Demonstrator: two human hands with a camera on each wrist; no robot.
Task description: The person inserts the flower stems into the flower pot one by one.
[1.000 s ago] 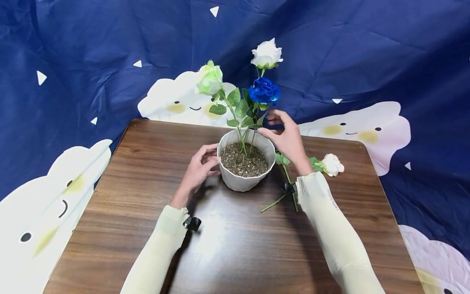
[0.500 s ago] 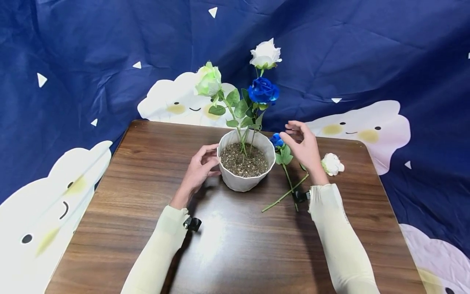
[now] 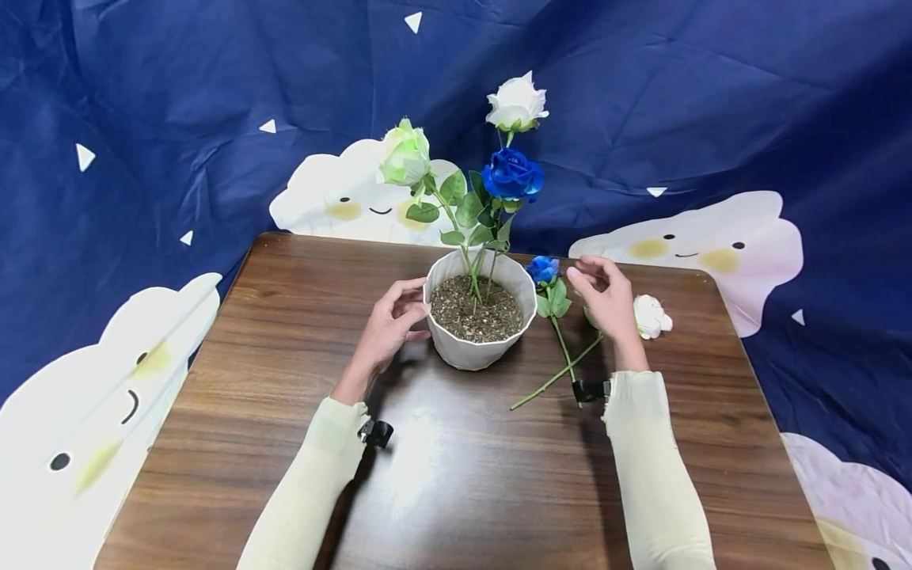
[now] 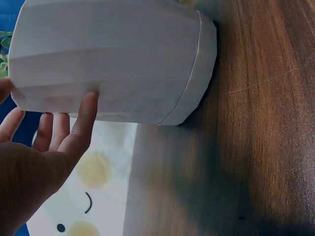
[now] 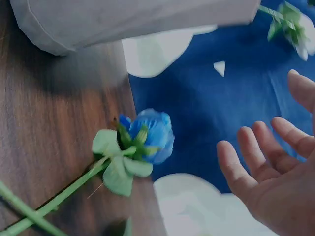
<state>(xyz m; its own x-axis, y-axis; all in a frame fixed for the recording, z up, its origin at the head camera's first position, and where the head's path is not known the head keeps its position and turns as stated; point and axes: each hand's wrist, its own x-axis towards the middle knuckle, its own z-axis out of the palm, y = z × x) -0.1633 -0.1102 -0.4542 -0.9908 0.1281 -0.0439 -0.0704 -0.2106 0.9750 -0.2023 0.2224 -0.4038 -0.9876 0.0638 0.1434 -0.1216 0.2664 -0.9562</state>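
A white faceted flowerpot (image 3: 470, 356) filled with soil stands on the table. Rising from the soil are a pale green rose (image 3: 406, 154), a blue rose (image 3: 513, 174) and a white rose (image 3: 518, 103). My left hand (image 3: 385, 328) rests its fingertips against the pot's left side, thumb on the wall in the left wrist view (image 4: 64, 142). To the right, my right hand (image 3: 609, 305) hovers with relaxed fingers and nothing in them. Near it a second blue rose (image 3: 545, 271) lies on the table; in the right wrist view that bloom (image 5: 150, 135) is apart from the fingers.
Another white rose (image 3: 651, 317) lies right of my right hand, its stem crossing the loose blue rose's stem. The brown wooden table (image 3: 456, 491) ends at a dark blue cloth (image 3: 641, 103) printed with smiling clouds.
My right hand has drawn back from the potted stems, moving right and down, and uncovered the loose blue rose. My left hand stays at the pot.
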